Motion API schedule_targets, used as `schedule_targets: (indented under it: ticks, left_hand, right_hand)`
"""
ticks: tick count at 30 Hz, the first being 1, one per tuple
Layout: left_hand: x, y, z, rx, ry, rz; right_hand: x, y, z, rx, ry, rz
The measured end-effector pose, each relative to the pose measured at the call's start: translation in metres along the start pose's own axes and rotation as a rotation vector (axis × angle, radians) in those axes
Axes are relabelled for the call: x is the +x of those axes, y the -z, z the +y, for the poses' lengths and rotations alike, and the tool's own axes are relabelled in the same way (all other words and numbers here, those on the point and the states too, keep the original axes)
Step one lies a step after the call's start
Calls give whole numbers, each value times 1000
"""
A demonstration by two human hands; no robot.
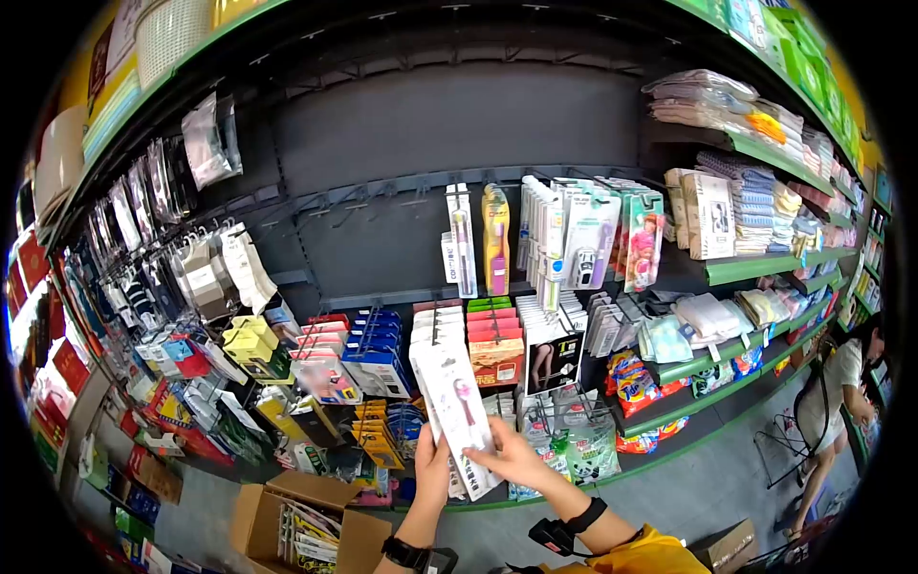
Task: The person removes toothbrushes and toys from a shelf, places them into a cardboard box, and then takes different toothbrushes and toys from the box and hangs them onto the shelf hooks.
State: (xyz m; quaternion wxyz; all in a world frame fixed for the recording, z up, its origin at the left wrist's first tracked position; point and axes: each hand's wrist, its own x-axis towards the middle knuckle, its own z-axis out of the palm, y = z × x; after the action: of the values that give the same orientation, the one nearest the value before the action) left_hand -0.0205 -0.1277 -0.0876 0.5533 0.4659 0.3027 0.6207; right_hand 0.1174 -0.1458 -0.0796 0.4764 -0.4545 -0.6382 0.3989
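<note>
Both hands hold a long white toothbrush pack (457, 407) with a pinkish item showing through its front. It is tilted in front of the hanging goods, and another white pack edge shows behind it. My left hand (432, 471) grips its lower left side. My right hand (514, 454) has its fingers on the lower right of the front. Above, carded toothbrushes hang on hooks, among them a yellow pack (496, 239) and a white one (461, 239). Flat red-topped packs (494, 344) hang just behind the held pack.
An open cardboard box (251, 521) with several long packs stands on the floor at lower left. Socks (247, 268) hang at left. Green-edged shelves (755, 268) with folded towels run along the right. A person (841, 392) is at far right beside a dark chair frame.
</note>
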Motion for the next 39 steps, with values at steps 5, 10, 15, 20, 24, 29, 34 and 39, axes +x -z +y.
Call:
schedule_targets:
  ticks: [5, 10, 15, 20, 24, 29, 34, 39]
  left_hand:
    - [41, -16, 22, -41, -89, -51]
    - [90, -12, 52, -31, -191, -106]
    - [144, -8, 60, -54, -258, -11]
    - [186, -5, 58, -23, -281, 4]
    - [208, -3, 53, 8, -272, -22]
    - [221, -2, 43, 57, -292, 4]
    - [223, 1, 40, 0, -295, -18]
    - [221, 4, 35, -9, -279, -30]
  right_hand:
    - [18, 11, -17, 31, 147, 117]
    - [59, 2, -34, 122, 210, 198]
    - [110, -10, -42, 301, 273, 248]
    - [154, -13, -34, 317, 309, 347]
    - [176, -10, -21, 292, 270, 368]
    - [186, -10, -13, 275, 274, 397]
    - [185, -6, -19, 147, 200, 377]
    - [184, -9, -17, 216, 246, 374]
